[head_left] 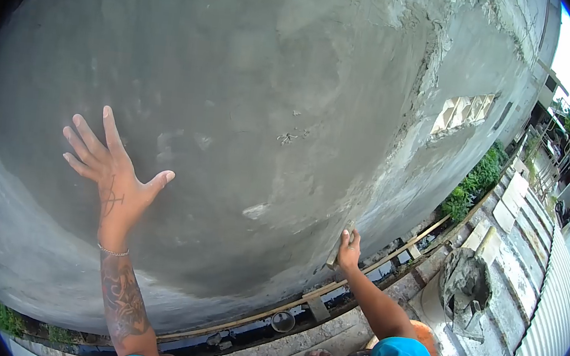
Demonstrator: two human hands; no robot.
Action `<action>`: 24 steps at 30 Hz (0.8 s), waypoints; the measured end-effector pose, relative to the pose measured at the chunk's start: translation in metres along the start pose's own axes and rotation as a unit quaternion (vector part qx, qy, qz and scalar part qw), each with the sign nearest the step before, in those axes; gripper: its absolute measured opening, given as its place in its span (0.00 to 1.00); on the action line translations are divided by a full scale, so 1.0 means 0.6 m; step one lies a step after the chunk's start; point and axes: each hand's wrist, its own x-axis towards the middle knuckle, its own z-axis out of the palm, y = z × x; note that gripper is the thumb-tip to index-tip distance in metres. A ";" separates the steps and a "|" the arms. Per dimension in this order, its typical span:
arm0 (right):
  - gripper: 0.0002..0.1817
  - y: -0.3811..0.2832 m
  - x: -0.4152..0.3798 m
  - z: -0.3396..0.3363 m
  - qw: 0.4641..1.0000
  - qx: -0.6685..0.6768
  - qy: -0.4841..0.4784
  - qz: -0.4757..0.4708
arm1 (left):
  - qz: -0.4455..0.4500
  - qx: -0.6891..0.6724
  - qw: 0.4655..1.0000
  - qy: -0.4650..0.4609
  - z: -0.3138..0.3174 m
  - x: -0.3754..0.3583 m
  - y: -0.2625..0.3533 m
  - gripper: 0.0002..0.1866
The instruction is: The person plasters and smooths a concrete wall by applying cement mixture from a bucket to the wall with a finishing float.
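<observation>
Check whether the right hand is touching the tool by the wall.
Touching: the head view shows the right hand gripping the tool, whose lower end shows past it.

Along the broad grey plastered wall (253, 84) there is open room to pass between the spread left hand (116, 167) and the right hand (349, 251). Beyond the right forearm (379, 303), the pale cylindrical bucket (435, 299) caked with grey mortar stands in the way, while a long, thin wooden plank (323, 290) runs low along the wall's foot
</observation>
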 end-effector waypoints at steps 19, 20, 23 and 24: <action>0.43 0.148 -0.392 -0.481 0.904 -0.356 -0.195 0.138 | 0.018 0.042 0.999 0.010 0.005 -0.001 0.001 0.75; 0.44 0.176 -0.384 -0.467 0.889 -0.375 -0.216 0.151 | 0.019 0.044 0.999 0.014 0.007 0.000 -0.002 0.75; 0.42 0.246 -0.380 -0.431 0.889 -0.383 -0.178 0.178 | 0.021 0.046 0.999 0.014 0.008 0.000 -0.006 0.75; 0.41 0.249 -0.376 -0.424 0.894 -0.381 -0.160 0.174 | 0.016 0.045 0.999 0.010 0.007 0.000 -0.004 0.75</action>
